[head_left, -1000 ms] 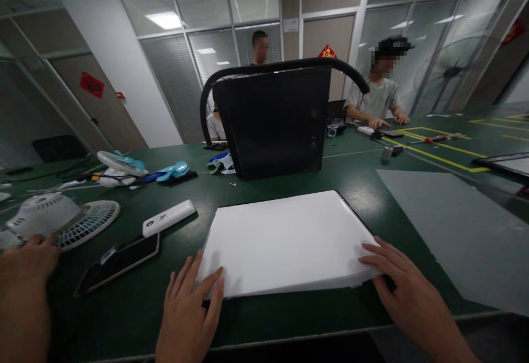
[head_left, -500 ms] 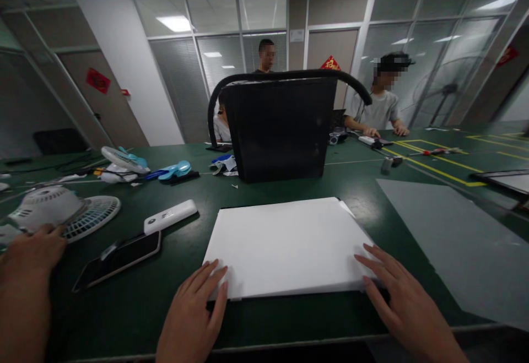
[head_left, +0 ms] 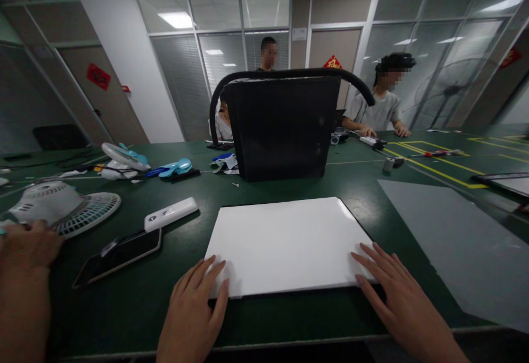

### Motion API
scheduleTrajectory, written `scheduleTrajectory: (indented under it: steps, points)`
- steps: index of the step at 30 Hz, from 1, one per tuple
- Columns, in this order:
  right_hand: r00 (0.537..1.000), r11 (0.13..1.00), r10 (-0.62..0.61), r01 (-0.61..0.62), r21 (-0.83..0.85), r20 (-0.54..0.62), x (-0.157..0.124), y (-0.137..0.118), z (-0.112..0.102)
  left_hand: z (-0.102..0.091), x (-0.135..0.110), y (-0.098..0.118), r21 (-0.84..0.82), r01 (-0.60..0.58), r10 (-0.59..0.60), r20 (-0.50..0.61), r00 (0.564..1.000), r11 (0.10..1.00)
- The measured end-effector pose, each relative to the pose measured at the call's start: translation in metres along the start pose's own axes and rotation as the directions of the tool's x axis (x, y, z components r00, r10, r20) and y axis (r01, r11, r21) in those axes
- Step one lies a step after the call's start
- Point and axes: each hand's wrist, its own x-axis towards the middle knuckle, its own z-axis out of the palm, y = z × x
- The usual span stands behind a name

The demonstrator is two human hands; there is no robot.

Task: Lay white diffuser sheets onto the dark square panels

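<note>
A flat white panel (head_left: pixel 285 244) lies on the green table (head_left: pixel 355 181) in front of me, over a thin black sheet that shows along its edges. My left hand (head_left: pixel 194 310) rests open, fingers flat on the panel's near left corner. My right hand (head_left: pixel 399 299) lies open too, with its fingertips on the near right corner.
A co-worker's hand (head_left: pixel 27 247) at far left touches a white fan (head_left: pixel 61 209). A phone (head_left: pixel 118 255) and a white remote-like device (head_left: pixel 170 213) lie left of the panel. A black box (head_left: pixel 285 126) stands behind it. A grey sheet (head_left: pixel 458 239) lies at right. Two people sit across the table.
The panel has settled flat on the table; its near edge was slightly raised a second ago. Both my hands have shifted a little inward along the near corners.
</note>
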Motion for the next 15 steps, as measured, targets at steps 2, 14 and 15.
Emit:
scheduleTrajectory:
  steps: [2,14,15]
  points:
    - [1.0,1.0,0.023,-0.022,0.018,-0.009,-0.0015,0.0003,0.0013,0.0009,0.0001,-0.0008,0.01,-0.031,0.031,0.005,1.0,0.999]
    - [1.0,0.999,0.02,-0.019,0.034,-0.023,-0.0005,-0.0016,-0.002,0.0004,0.002,-0.0012,0.024,-0.049,0.048,0.047,0.998,0.999]
    - [1.0,0.999,0.015,-0.014,0.031,-0.021,-0.0005,-0.0019,-0.0018,0.0008,0.0015,-0.0015,0.026,-0.042,0.041,0.046,0.998,0.999]
